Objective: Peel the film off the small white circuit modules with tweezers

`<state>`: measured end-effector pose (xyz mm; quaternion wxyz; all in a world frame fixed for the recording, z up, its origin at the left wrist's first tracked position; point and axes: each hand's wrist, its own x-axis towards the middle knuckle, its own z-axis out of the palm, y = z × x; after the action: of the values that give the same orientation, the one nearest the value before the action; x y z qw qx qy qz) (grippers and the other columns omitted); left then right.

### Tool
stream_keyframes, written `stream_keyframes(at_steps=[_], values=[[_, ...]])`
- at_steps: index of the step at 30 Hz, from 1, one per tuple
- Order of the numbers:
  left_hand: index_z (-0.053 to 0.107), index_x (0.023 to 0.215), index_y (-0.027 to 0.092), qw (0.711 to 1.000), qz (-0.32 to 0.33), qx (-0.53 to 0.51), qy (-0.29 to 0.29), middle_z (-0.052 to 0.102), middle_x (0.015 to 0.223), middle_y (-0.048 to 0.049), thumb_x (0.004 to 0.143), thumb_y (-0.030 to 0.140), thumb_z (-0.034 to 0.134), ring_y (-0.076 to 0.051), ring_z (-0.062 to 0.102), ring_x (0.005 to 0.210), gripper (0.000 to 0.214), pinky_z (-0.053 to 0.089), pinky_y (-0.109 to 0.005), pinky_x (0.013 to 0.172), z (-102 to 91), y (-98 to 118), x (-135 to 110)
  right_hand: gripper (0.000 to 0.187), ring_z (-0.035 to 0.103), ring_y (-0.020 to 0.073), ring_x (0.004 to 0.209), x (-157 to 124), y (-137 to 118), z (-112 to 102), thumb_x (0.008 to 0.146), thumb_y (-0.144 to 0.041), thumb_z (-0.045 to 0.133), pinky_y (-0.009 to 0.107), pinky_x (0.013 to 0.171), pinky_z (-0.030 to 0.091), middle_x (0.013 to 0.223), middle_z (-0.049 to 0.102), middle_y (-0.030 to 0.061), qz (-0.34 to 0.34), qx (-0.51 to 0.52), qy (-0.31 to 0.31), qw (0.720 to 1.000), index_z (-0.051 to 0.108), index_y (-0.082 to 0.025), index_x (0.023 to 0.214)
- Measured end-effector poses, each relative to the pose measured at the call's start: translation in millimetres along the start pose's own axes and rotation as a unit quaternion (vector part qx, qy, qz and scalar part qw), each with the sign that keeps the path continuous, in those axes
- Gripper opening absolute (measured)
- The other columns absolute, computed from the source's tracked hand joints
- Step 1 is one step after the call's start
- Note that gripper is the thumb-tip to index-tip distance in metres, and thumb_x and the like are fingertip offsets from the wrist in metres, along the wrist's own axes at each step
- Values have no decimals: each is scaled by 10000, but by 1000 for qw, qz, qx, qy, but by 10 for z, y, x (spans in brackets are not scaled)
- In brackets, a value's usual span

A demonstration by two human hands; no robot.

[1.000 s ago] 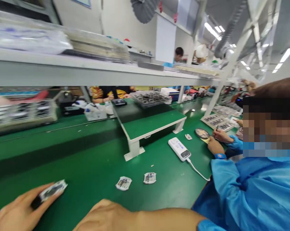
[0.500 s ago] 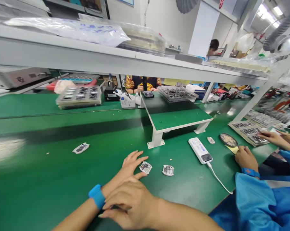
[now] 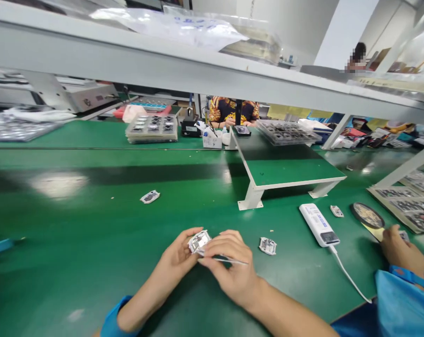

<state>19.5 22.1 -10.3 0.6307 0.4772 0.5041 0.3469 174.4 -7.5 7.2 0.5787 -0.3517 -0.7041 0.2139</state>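
My left hand (image 3: 176, 260) holds a small white watch-shaped housing (image 3: 199, 240) with electronic parts inside, its open face turned up, above the green bench. My right hand (image 3: 234, 269) is closed around slim metal tweezers (image 3: 231, 260); its fingertips meet the lower right edge of the housing and hide the tips of the tweezers. On the bench to the right lies a second such housing (image 3: 268, 245). Another housing (image 3: 150, 196) lies farther off to the left.
A white power bank (image 3: 319, 225) with a cable lies on the right, near another housing (image 3: 337, 211) and a round dish (image 3: 367, 215). A green-topped stand (image 3: 292, 173) rises ahead. A co-worker's hand (image 3: 403, 250) is at far right. A shelf (image 3: 197, 70) spans overhead.
My left hand has picked the housing up from the bench. My right hand has moved right, up to the housing, with the tweezers now showing. The view has shifted left.
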Motion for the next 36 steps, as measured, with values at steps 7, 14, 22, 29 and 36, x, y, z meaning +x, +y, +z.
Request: stream_keyframes(at_steps=[7,14,22,29,36], values=[[417,1223,168,998,-31,-44,-15,549,1268,-90,591,562,715,-160,535,1164,802,468,-175,944,-44,31,-264,61,686,163,796,-65,113,128,798,-172,698,342,833,450,824,733,18,-1,7,-12,1000,653,-204,825],[454,1213,129,1000,-14,4,1,603,1076,-78,727,501,569,-75,543,807,623,457,-161,727,-138,15,-267,120,665,153,773,-86,105,136,790,-84,664,375,854,430,816,713,12,37,-6,-41,998,626,-191,827],[467,1165,105,998,-23,27,-49,571,855,-29,713,398,564,-40,459,673,547,398,-149,649,-141,-70,-239,155,656,170,808,-82,101,131,782,-75,674,377,813,456,850,715,27,38,41,-48,997,633,-200,865],[472,1125,91,996,-29,37,-76,562,813,-18,687,402,550,-41,440,634,543,387,-167,642,-88,-60,-265,129,672,172,776,-53,89,145,776,-77,689,379,812,440,821,727,35,-5,20,-77,997,640,-186,823],[453,1188,81,997,-38,43,-47,563,849,-33,686,433,536,-52,453,670,618,387,-170,655,-126,-50,-269,109,665,178,770,-62,102,126,786,-102,689,384,794,442,825,729,32,0,30,-41,999,659,-199,826]])
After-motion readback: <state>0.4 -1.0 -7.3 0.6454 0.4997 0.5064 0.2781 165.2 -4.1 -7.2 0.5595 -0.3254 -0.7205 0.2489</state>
